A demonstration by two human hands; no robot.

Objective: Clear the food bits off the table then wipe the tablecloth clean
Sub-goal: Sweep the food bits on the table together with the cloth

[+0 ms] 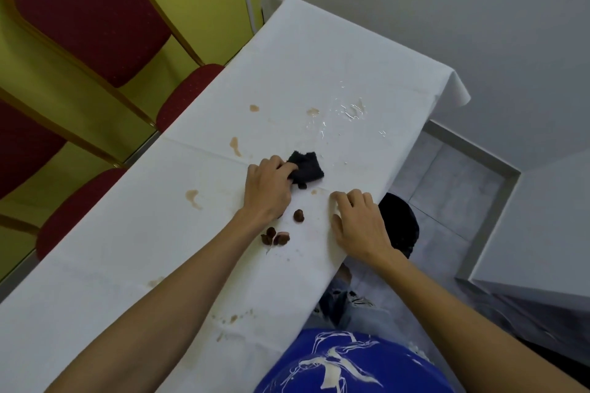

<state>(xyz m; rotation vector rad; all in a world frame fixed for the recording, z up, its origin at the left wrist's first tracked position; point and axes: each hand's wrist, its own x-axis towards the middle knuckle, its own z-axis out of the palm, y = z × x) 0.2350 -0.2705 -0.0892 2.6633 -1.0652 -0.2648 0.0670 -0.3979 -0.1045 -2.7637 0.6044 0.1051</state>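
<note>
Pinching the soft, limp cloth (308, 167) by its nearest edge, my left grip (268, 190) curls around it. My right grip (360, 223) rests empty on the tablecloth (319, 57).

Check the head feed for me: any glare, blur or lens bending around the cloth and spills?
Head view throughout: light is soft and even, shadows faint; wide-angle bending curves the tablecloth edges; wet streaks glint at the far right; the left hand gripping the dark cloth looks slightly soft.
</note>
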